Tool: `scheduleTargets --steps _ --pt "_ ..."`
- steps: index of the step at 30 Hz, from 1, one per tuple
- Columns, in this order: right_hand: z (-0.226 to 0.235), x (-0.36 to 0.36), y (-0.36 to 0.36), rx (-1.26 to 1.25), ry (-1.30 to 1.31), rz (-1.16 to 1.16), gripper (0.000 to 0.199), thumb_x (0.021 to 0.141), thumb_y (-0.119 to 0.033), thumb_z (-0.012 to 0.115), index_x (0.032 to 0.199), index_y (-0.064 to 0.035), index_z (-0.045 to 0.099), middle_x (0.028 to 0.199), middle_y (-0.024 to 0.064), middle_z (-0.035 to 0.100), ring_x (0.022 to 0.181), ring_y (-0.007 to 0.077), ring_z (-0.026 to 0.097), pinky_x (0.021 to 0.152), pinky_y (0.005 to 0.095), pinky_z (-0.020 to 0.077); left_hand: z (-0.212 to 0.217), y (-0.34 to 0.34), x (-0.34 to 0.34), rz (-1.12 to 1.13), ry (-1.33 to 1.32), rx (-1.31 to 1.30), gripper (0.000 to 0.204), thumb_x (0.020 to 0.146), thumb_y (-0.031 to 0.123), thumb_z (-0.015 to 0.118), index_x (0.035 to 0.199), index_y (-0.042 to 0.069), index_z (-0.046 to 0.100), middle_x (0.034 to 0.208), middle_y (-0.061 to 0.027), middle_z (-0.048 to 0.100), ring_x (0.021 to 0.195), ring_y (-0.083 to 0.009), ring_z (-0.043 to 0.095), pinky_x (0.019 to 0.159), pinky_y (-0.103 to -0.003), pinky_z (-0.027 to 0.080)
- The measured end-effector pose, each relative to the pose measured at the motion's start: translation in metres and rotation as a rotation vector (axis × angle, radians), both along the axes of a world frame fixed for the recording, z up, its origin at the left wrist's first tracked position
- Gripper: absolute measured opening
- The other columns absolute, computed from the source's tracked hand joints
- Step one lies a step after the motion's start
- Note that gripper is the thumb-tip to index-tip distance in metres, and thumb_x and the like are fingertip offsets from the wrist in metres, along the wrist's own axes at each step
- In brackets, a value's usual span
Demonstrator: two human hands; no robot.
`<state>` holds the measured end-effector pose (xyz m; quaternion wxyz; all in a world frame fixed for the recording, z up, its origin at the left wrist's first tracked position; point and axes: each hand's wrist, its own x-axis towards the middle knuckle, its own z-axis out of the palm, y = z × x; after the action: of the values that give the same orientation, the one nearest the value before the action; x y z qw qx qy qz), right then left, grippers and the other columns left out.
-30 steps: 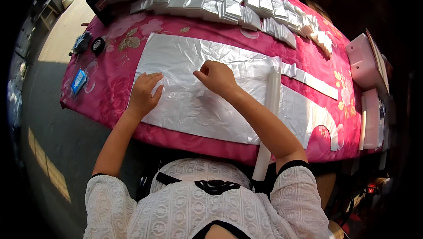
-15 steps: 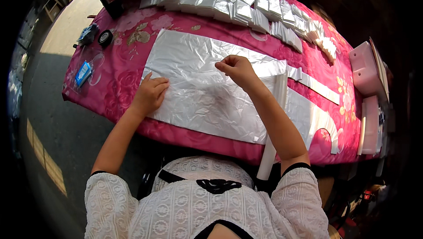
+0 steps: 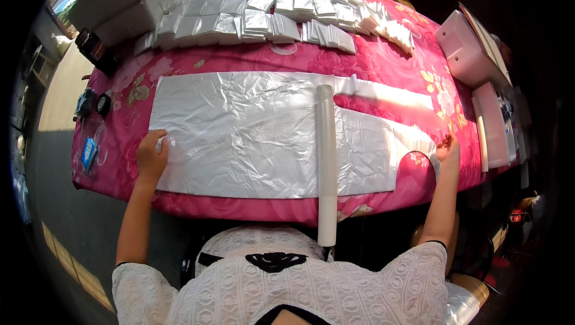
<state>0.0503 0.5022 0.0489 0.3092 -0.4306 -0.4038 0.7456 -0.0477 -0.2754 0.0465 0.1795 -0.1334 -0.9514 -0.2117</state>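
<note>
A thin white plastic apron (image 3: 239, 139) lies spread on the table, somewhat wrinkled, with strap-like ends at its right side. Across it rests a long pale tube (image 3: 326, 163), whose near end juts past the table's front edge. My left hand (image 3: 152, 156) is at the apron's left edge, thumb and forefinger apart. Far to the right, my right hand (image 3: 447, 147) has its fingers curled at the end of the apron's near curved strap. Its fingertips are small in view, but they appear closed on that strap.
A pink flowered cloth (image 3: 371, 64) covers the table. Stacks of folded white plastic packets (image 3: 257, 19) line the far side. A dark jar (image 3: 96, 50), a black tape roll (image 3: 103, 104) and a blue packet (image 3: 89, 153) are at left. White boxes (image 3: 464, 43) stand at right.
My right hand has moved from above the apron's middle to its right strap end. My left hand stays by the left edge, with its fingers more bent. The view has shifted to the right.
</note>
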Motion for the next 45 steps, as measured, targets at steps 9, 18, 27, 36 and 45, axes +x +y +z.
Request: scheduleTargets --steps 9,18,27,36,45 --pt "0.022 0.002 -0.208 1.089 -0.112 0.543 0.03 0.085 -0.013 0.056 0.113 -0.0027 0.053 0.11 0.0077 0.057 0.1 0.0168 0.053 0.081 0.0287 0.042 0.043 0.198 -0.015 -0.536 0.01 0.297 0.029 0.08 0.005 0.055 0.108 0.0 0.057 0.112 -0.0137 0.058 0.102 -0.0299 0.056 0.088 -0.035 0.044" --pt "0.006 0.021 -0.31 1.668 0.104 1.354 0.06 0.08 -0.034 0.058 0.129 -0.0045 0.041 0.138 0.0156 0.036 0.125 0.0334 0.036 0.102 0.0398 0.0314 -0.008 0.316 -0.043 -0.115 -1.029 1.595 0.053 0.094 0.04 0.037 0.121 -0.005 0.04 0.123 -0.0164 0.047 0.116 -0.023 0.046 0.099 -0.033 0.035" --pt "0.01 -0.005 -0.34 1.789 0.24 1.501 0.059 0.083 -0.041 0.051 0.13 -0.0061 0.042 0.14 0.0135 0.033 0.133 0.0333 0.022 0.108 0.0457 0.0182 0.018 0.24 -0.031 -0.315 -0.798 1.159 0.038 0.095 0.022 0.04 0.125 -0.002 0.042 0.118 -0.014 0.054 0.109 -0.0202 0.053 0.095 -0.032 0.04" --pt "0.045 -0.021 -0.49 1.109 0.924 1.805 0.039 0.084 -0.029 0.057 0.112 -0.0024 0.056 0.114 0.014 0.057 0.113 0.0318 0.049 0.094 0.0406 0.0394 0.025 0.052 0.048 -0.185 -0.478 0.674 0.031 0.091 0.009 0.046 0.12 -0.003 0.047 0.109 -0.0124 0.06 0.102 -0.0173 0.057 0.088 -0.028 0.044" --pt "0.003 -0.086 -0.478 1.856 0.48 1.489 0.06 0.08 -0.035 0.061 0.131 -0.0109 0.042 0.138 0.0127 0.035 0.127 0.0319 0.033 0.103 0.0421 0.0298 0.009 -0.012 0.161 0.027 -0.576 0.757 0.032 0.085 0.0 0.054 0.116 -0.004 0.049 0.106 -0.0142 0.061 0.1 -0.0176 0.059 0.087 -0.028 0.046"
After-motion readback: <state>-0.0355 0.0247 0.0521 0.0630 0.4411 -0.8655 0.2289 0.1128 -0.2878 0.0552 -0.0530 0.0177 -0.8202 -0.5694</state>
